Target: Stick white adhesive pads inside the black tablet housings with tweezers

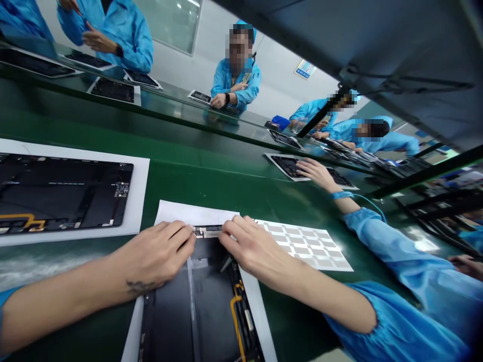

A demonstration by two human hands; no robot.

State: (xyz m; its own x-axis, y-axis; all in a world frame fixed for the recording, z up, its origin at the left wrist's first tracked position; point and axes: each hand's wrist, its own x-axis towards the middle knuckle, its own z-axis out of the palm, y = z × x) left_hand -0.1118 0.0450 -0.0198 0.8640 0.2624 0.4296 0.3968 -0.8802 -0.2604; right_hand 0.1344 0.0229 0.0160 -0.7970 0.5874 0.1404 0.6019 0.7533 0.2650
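Observation:
An opened tablet shell [211,301] with a black interior and an orange flex cable [237,322] lies on white paper [181,213]. At its far edge sits a small circuit board strip [206,232]. My left hand [162,251] is at the left end of this strip, fingers bent and pressed together; what lies under the fingertips is hidden. My right hand [252,246] is closed at the right end, with the pointed tip of a grey tool [226,264] showing below its fingers.
Another opened tablet [64,191] lies on paper at the left. A sheet of pale stickers [305,244] is right of my right hand. A co-worker's hand [319,173] touches a farther tablet [289,166]. More people sit across the green bench [196,181].

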